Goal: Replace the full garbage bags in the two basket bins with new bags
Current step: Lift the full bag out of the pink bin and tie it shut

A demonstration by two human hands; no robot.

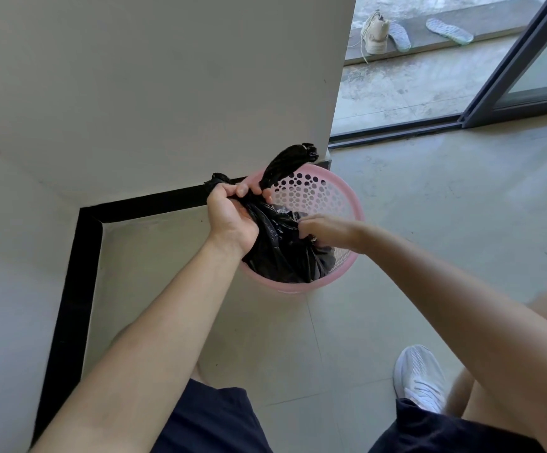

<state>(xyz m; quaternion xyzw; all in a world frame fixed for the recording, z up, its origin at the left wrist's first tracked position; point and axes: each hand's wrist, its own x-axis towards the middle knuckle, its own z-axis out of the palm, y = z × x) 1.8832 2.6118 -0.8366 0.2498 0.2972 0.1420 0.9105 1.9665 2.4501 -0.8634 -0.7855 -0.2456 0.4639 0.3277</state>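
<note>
Looking down, we cannot see what fills the bag [278, 253], and it hides the base of the bin [358, 204]; our right fingertips vanish into its folds. Our left hand [232, 220] fists round the gathered neck above the rim, two twisted ends poking out past the knuckles. Our right hand [327, 228] reaches across, fingers curled, pinching black plastic inside the bin. The pink bin stands on the tiled floor [429, 207] at a wall [134, 93] corner, near a sliding door [504, 76].
</note>
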